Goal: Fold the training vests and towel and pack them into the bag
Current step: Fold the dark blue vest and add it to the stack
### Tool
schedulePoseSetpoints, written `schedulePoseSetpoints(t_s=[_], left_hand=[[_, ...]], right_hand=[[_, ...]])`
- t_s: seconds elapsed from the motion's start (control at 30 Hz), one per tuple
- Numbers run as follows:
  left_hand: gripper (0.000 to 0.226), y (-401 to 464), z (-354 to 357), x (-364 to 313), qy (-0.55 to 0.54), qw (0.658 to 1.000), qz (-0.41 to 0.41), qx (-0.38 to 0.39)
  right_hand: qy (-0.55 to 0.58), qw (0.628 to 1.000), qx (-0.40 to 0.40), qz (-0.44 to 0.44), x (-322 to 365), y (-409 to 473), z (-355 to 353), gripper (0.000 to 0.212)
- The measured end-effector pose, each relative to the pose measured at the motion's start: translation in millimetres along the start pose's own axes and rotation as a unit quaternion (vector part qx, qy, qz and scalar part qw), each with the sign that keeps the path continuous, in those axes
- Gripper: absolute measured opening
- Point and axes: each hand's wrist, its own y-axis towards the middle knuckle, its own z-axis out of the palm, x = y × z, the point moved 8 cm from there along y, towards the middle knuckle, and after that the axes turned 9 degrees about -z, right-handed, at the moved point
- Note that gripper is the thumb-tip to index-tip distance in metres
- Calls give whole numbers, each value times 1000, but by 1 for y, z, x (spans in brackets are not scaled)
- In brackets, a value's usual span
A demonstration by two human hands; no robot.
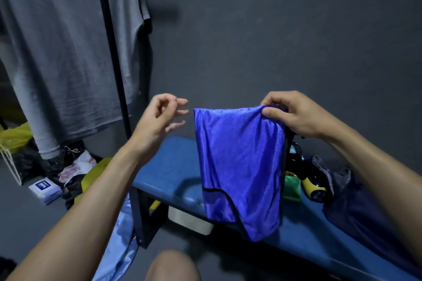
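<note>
A shiny blue training vest [239, 166] with black trim hangs folded in the air above the blue bench [173, 166]. My right hand [290, 114] pinches its top right corner between thumb and fingers. My left hand [159, 118] hovers just left of the vest's top left corner, fingers loosely curled, holding nothing. A dark navy bag [356, 210] lies on the bench at the right. A green folded cloth [292, 187] shows behind the vest, partly hidden. A light blue fabric [121, 246] hangs down by my left forearm.
A yellow and black item [312, 187] lies on the bench beside the bag. Grey garments [66, 52] hang from a black rack [114, 52] at the left. Bags, a small box [44, 189] and clutter cover the floor at left. A white bin [189, 221] sits under the bench.
</note>
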Motion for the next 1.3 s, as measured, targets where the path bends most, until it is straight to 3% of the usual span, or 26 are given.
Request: schedulePoseSetpoints(t_s=[0.1, 0.17, 0.23, 0.33, 0.4, 0.67, 0.9, 1.03, 1.2, 1.3], left_hand=[[93, -9, 28, 28, 57, 994, -47, 84], [94, -12, 39, 41, 80, 993, -66, 58], [71, -11, 39, 46, 63, 995, -77, 11], [22, -8, 35, 39, 87, 995, -52, -2], [18, -7, 29, 31, 93, 995, -44, -4], [10, 7, 21, -4, 160, 985, -20, 53], [15, 81, -13, 63, 242, 963, -115, 42], [30, 126, -30, 134, 290, 941, -173, 19], [19, 167, -51, 190, 312, 929, -199, -11], [15, 180, -54, 209, 253, 940, -227, -5]], right_hand=[[-17, 999, 50, -14, 14, 10, 9, 11], [-21, 997, 66, -20, 20, 15, 12, 10], [-13, 997, 67, -20, 21, 16, 11, 10], [-12, 997, 68, -15, 18, 11, 6, 8], [7, 997, 76, -6, 14, 5, 3, 4], [116, 973, 187, 65, -1, 2, 15, 21], [14, 949, 270, 162, -109, 54, 87, 6], [-86, 944, 263, 177, -184, 79, 149, 20], [-149, 946, 235, 166, -236, 100, 181, 22], [-156, 952, 214, 154, -247, 107, 185, 17]])
